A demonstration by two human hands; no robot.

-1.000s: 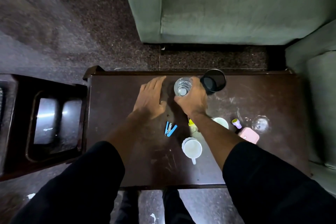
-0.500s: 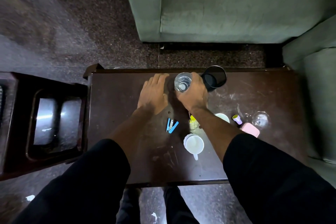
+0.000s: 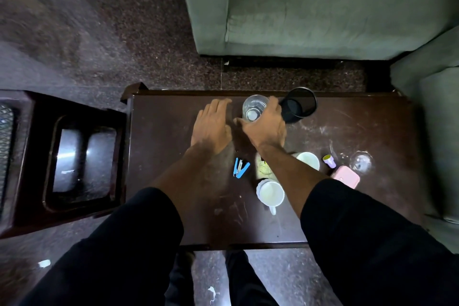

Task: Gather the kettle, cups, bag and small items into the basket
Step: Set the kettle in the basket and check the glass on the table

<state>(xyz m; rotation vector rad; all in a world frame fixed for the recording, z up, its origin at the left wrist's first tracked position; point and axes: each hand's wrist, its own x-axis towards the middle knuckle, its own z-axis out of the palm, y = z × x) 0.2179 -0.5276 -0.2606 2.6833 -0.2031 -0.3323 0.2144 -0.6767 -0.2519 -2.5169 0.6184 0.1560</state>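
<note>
Your right hand [image 3: 267, 129] curls its fingers [image 3: 273, 104] round the clear glass [image 3: 255, 108] at the far edge of the surface [image 3: 161, 156]; the black mesh cup [image 3: 299, 105] stands just beside those fingers on their right. Your left hand [image 3: 213, 126] lies flat — fingers straight, released — just left of the glass. Behind your right wrist sit two white cups [image 3: 272, 194] and a blue stapler [image 3: 240, 168].

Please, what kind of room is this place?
Probably a home living room: a green sofa stands behind a low dark wooden table holding white mugs and a clear glass.
</note>
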